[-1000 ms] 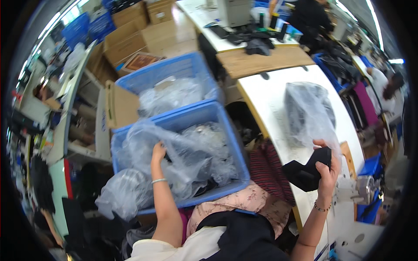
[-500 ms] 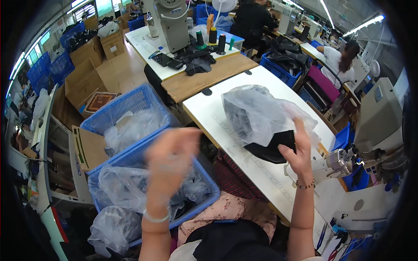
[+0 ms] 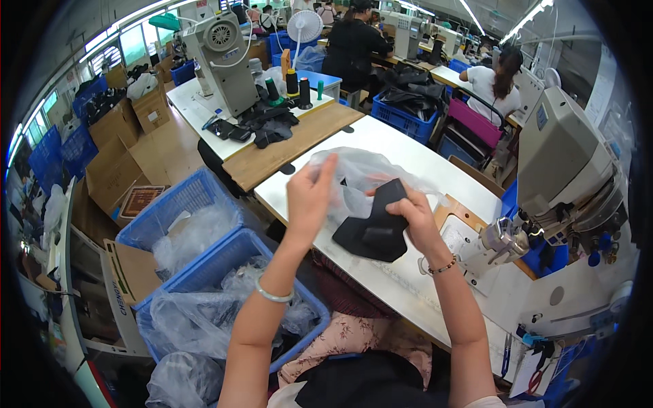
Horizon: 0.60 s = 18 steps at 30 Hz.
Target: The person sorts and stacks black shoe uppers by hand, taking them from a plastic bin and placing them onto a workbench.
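Observation:
My right hand [image 3: 416, 219] is closed on a black fabric piece [image 3: 373, 231], thumb on top, holding it above the white tabletop. The piece is flat and angular, with a bent outline. Behind it lies a clear plastic bag [image 3: 360, 163], partly covered by the piece and my fingers. My left hand [image 3: 309, 197] is at the bag's left edge with its fingers stretched out, slightly blurred. Whether it touches the bag I cannot make out.
Two blue crates [image 3: 241, 238] with clear plastic bags stand at the left. A sewing machine [image 3: 571, 149] is at the right, with scissors [image 3: 537, 377] near the lower right edge. Thread spools [image 3: 292, 83] stand on the far table. Two people sit further back.
My left hand has moved from above the crates to the bag on the table. My right hand has drawn the black piece out of the bag, toward me and left. The view has shifted.

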{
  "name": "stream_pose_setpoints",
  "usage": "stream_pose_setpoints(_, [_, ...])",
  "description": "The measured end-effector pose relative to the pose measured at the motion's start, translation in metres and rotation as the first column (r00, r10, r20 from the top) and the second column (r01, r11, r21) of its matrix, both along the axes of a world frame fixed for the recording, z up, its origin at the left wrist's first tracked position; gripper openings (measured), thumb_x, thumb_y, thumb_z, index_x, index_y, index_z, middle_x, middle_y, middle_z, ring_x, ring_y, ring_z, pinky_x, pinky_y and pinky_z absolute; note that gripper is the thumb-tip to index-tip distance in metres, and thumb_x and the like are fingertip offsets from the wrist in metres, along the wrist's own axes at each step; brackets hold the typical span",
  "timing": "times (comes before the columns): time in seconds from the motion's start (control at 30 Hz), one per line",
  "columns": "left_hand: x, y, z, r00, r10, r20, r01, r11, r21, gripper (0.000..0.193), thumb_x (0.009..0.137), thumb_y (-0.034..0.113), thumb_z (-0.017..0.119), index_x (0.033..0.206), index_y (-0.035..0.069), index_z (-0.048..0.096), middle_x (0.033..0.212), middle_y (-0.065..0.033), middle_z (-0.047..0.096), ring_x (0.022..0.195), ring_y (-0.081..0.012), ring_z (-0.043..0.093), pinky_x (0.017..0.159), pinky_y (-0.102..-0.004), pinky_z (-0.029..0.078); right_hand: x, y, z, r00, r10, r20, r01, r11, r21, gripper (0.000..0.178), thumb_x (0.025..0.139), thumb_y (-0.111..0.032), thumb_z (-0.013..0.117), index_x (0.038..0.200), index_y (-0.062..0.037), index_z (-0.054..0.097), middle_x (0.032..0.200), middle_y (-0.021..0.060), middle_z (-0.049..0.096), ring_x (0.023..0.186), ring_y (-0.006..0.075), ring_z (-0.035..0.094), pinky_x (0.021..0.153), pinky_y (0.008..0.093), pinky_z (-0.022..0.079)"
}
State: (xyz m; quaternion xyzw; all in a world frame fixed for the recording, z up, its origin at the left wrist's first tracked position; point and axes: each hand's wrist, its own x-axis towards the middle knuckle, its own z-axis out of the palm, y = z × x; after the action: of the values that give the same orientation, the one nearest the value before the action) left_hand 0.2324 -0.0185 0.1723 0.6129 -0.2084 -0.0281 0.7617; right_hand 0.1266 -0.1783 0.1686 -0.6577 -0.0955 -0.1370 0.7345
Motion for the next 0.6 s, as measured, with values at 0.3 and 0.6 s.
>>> stream_pose_setpoints(0.3, [0.004, 0.07, 0.037, 0.954, -0.242, -0.175, 0.262, 0.96, 0.098, 0.034, 0.092, 0.034, 0.058, 0.08, 0.002, 0.062, 0.05, 0.0073, 0.041, 0.036, -0.0024, 0.032, 0.034, -0.0219, 0.024, -0.013, 0.022, 0.024, 0.778, -0.521, 0.352, 0.616, 0.744, -0.261, 0.022, 0.089, -0.006, 0.051, 0.109, 0.0026, 0.054, 0.086, 0.0108, 0.062, 0.082, 0.0137, 0.06, 0.072, 0.0273, 0.047])
stream_pose_setpoints(0.6, [-0.001, 0.09, 0.036, 0.938, -0.327, -0.111, 0.315, 0.942, -0.113, 0.026, 0.092, 0.017, 0.058, 0.108, -0.003, 0.06, 0.061, 0.006, 0.046, 0.041, -0.0001, 0.032, 0.034, -0.0189, 0.023, 0.025, 0.07, 0.045, 0.844, -0.016, 0.535, 0.484, 0.45, -0.751, 0.036, 0.082, -0.007, 0.057, 0.118, -0.0082, 0.055, 0.111, 0.0106, 0.06, 0.087, 0.0271, 0.062, 0.074, 0.0345, 0.052])
